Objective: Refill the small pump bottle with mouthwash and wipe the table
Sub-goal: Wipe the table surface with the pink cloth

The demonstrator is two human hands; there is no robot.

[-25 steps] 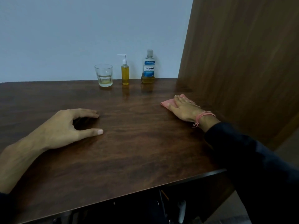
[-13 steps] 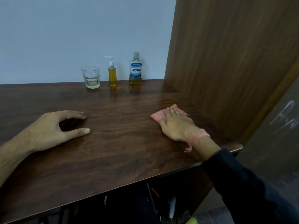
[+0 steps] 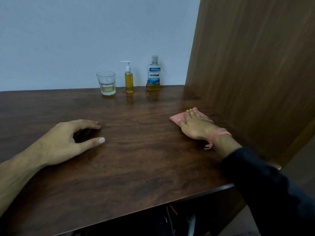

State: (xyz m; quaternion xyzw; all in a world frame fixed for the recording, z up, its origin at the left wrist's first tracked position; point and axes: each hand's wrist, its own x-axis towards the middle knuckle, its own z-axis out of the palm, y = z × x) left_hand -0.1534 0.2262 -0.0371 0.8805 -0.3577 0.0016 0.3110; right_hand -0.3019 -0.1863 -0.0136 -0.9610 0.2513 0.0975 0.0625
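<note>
A small pump bottle (image 3: 129, 81) full of yellow liquid stands at the back of the dark wooden table (image 3: 136, 159). To its right is a Listerine mouthwash bottle (image 3: 153, 74) with a little yellow liquid at the bottom. A pink cloth (image 3: 179, 117) lies on the table's right side. My right hand (image 3: 196, 126) presses flat on the cloth with straight fingers. On the left, my left hand (image 3: 68, 142) rests on the bare table, fingers relaxed and holding nothing.
A drinking glass (image 3: 106, 83) with a little yellowish liquid stands left of the pump bottle. A tall wooden panel (image 3: 255, 65) borders the table on the right. A pale wall runs behind the table. The front edge is near me.
My right hand has slid the pink cloth along the table's right side, toward me and then slightly back. The left hand has stayed put. The camera view has swung sideways.
</note>
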